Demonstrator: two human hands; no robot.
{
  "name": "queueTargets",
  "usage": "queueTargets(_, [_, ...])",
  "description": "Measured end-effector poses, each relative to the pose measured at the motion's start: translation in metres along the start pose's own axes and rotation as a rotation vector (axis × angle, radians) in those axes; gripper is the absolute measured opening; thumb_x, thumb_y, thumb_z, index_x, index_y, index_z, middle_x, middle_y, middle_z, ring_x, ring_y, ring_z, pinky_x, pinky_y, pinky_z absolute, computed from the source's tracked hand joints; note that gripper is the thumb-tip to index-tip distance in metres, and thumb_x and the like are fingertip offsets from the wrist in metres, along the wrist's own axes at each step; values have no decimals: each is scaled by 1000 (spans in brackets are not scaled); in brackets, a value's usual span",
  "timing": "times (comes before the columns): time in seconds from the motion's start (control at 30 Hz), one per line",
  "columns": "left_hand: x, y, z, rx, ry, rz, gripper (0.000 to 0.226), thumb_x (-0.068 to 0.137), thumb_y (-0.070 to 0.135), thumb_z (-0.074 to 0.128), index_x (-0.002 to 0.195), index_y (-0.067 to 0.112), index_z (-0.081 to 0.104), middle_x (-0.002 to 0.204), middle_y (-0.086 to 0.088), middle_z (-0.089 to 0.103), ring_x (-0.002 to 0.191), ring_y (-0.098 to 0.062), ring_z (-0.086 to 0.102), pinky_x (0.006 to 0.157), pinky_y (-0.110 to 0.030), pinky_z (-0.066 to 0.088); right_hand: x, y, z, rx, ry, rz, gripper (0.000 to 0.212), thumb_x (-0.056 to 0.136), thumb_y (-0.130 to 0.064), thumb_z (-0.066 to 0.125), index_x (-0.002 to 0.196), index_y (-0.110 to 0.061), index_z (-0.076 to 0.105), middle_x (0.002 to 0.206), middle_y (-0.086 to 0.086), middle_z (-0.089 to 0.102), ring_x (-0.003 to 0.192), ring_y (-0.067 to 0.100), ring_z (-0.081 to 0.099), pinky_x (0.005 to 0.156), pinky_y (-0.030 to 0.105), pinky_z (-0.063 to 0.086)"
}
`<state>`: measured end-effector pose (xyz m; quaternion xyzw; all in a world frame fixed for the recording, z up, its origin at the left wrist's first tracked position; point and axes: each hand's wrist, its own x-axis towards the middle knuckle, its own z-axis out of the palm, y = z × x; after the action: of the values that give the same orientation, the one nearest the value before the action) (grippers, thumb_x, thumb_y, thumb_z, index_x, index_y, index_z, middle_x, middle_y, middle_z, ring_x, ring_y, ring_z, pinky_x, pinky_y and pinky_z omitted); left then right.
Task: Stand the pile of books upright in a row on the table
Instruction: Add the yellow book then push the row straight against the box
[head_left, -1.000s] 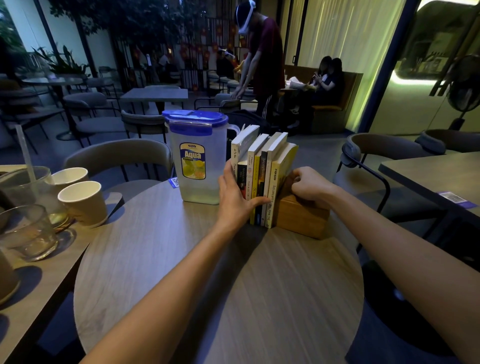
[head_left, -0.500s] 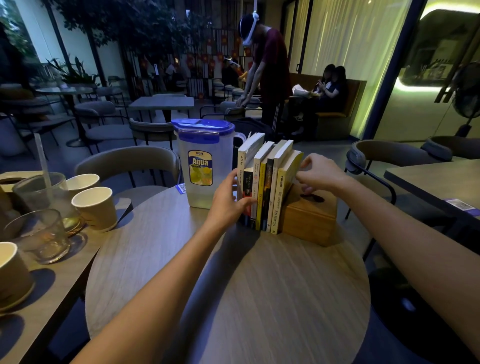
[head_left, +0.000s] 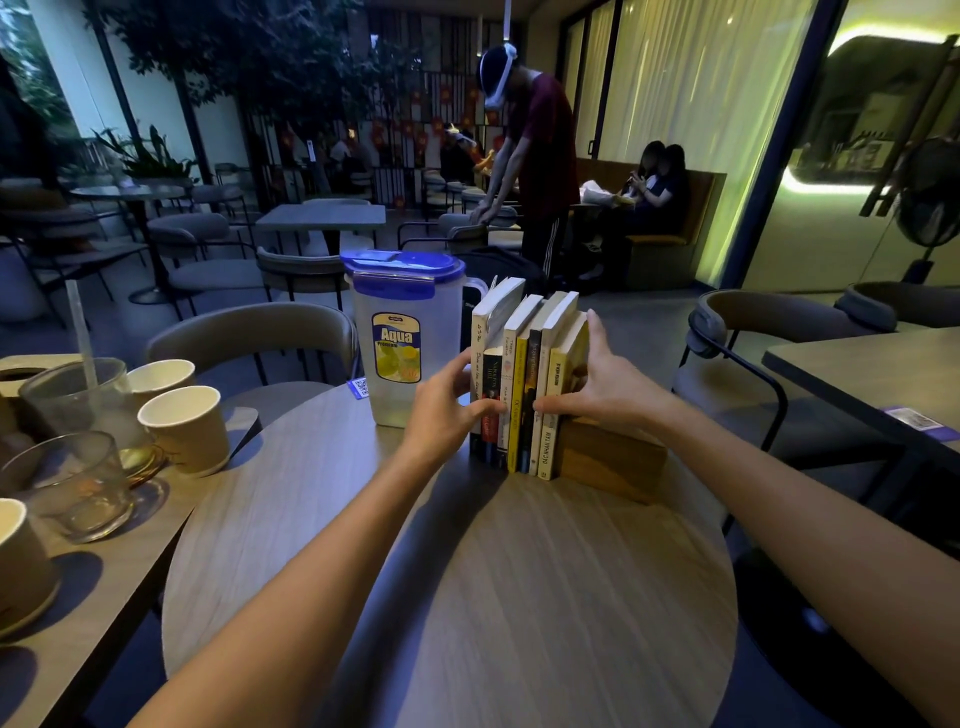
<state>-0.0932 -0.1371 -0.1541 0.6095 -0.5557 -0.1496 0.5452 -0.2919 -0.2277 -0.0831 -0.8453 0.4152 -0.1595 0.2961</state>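
Note:
Several books stand upright in a row, spines toward me, at the far side of the round wooden table. My left hand presses on the left end of the row, thumb across the lower spines. My right hand cups the right end, fingers along the outermost yellow book and thumb on the spines. Together both hands clamp the row between them. A wooden box sits right behind the right hand, touching the last book.
A clear water pitcher with a blue lid stands just left of the books. Paper cups and glasses crowd the adjoining table at left. Chairs ring the table; a person stands bent over behind, others sit on a bench.
My right hand has left the wooden box and come down onto the right side of the books. The left hand stays at the left end. The row now stands straighter.

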Motion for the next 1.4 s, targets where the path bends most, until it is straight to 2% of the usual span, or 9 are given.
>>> queueTargets(0.13, [1,-3,3,12,27,22,58,82,12,79,132,31,56,109,12,71,108,1,65,84,-16,55,2,1,15,-19,75,-61,132,80,-39,83,156,-25,-24,143,13,59,127,26,61,106,41,46])
queueTargets(0.23, [3,-6,3,22,28,36,59,82,14,79,135,27,57,113,8,72,112,-3,65,87,-19,56,4,2,15,-21,79,-75,131,79,-38,83,157,-29,-21,143,14,59,128,27,60,109,43,45])
queueTargets(0.5, [1,-6,3,26,23,24,58,82,15,79,134,29,56,106,20,68,102,16,61,79,-5,50,5,0,14,-36,63,-84,127,81,-33,83,158,-28,-18,139,13,62,126,25,62,107,42,46])
queueTargets(0.6, [0,-6,7,50,12,32,67,77,21,83,137,24,53,119,17,64,109,10,57,86,-10,50,3,-1,15,-48,76,-69,133,77,-37,85,157,-30,-22,141,15,60,125,26,62,106,43,47])
queueTargets(0.73, [-4,-3,14,32,24,24,75,73,21,87,137,23,48,113,18,60,95,19,56,74,-4,50,1,-3,24,-37,137,-70,136,75,-39,86,156,-30,-23,139,18,60,119,28,66,100,45,54])
queueTargets(0.87, [-3,-4,16,53,61,36,73,72,25,87,134,24,50,120,9,66,108,5,58,84,-14,54,1,-3,27,-37,180,-81,132,76,-37,85,158,-30,-18,137,16,62,118,28,67,98,48,56])
queueTargets(1.03, [-4,-5,20,96,116,54,72,71,29,87,133,19,53,118,4,69,106,0,61,76,-4,49,2,-1,27,-36,192,-93,130,75,-39,86,158,-30,-14,134,15,64,117,27,67,98,48,55])
queueTargets(1.2, [-4,-7,20,96,109,50,69,73,28,87,132,19,54,120,4,69,110,-2,61,81,-9,49,3,1,28,-27,194,-97,132,72,-40,87,158,-31,-12,133,15,64,118,28,66,99,49,55])
queueTargets(1.4, [-4,-11,12,75,37,47,61,80,19,81,134,22,53,125,4,67,119,-8,61,98,-32,54,2,1,14,-48,62,-74,136,73,-30,89,158,-32,-18,138,14,62,127,26,60,106,42,47])
